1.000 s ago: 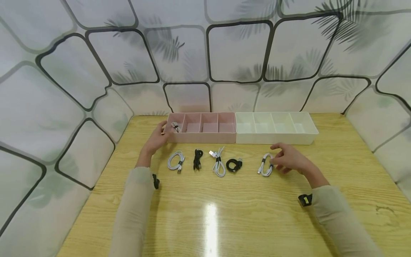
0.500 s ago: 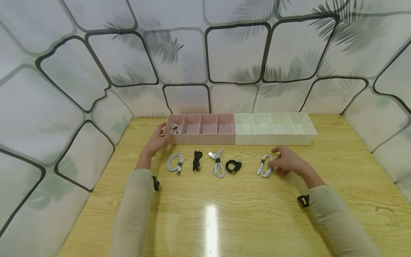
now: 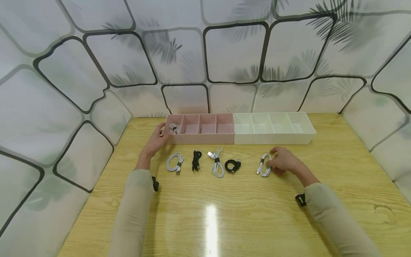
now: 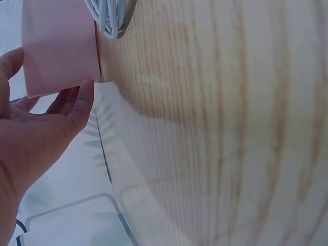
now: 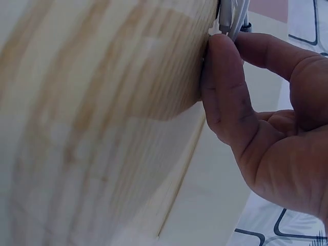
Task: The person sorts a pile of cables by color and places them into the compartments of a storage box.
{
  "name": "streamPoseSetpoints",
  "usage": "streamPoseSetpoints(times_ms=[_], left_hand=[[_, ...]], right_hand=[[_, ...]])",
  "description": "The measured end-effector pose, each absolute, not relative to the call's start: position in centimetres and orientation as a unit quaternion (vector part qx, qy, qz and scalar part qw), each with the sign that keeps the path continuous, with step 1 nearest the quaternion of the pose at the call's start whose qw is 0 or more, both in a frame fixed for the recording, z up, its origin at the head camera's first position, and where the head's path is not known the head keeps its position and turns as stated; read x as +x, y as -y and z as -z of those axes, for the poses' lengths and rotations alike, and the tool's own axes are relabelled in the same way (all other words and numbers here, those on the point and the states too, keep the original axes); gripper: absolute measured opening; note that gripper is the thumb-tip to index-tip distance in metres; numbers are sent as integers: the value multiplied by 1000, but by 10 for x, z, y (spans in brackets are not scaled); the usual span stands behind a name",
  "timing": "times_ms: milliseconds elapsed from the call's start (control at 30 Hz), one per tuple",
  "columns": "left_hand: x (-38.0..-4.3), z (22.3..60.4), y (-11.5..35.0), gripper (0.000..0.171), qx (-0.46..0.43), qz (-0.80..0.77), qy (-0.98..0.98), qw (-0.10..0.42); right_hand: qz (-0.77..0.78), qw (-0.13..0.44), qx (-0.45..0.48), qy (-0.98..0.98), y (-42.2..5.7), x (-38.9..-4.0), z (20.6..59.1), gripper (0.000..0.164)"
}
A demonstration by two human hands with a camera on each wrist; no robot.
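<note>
My left hand (image 3: 154, 142) grips the left end of a pink compartment box (image 3: 202, 139); in the left wrist view its thumb and fingers bracket that end. A bundled cable (image 3: 174, 128) lies in the box's leftmost compartment. At the right, my right hand (image 3: 284, 159) pinches the edge of a coiled white charging cable (image 3: 262, 160) that still lies on the table. The right wrist view shows the cable (image 5: 225, 15) between thumb and fingertip, mostly cropped by the frame.
A white compartment box (image 3: 273, 139) adjoins the pink one. In front lie a white cable (image 3: 178, 169), a black cable (image 3: 196, 160), a white cable (image 3: 217, 160) and a black coiled cable (image 3: 237, 165). Patterned walls (image 3: 237, 53) stand behind the wooden table (image 3: 179, 214).
The right hand has moved slightly left and closed its fingers on the white cable's edge. The left hand stays on the pink box.
</note>
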State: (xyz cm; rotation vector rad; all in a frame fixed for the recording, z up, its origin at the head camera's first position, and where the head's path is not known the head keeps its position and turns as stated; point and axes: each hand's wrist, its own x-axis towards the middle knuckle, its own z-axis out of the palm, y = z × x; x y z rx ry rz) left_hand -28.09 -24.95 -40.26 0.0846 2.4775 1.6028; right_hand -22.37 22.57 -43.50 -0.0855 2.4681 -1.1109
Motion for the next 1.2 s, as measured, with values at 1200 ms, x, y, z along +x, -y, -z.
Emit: streamPoseSetpoints(times_ms=[1200], left_hand=[[-300,436,260,69,21,-537,-840,73]], right_hand=[[477,212,-58,-851,-229,-217,428,26]])
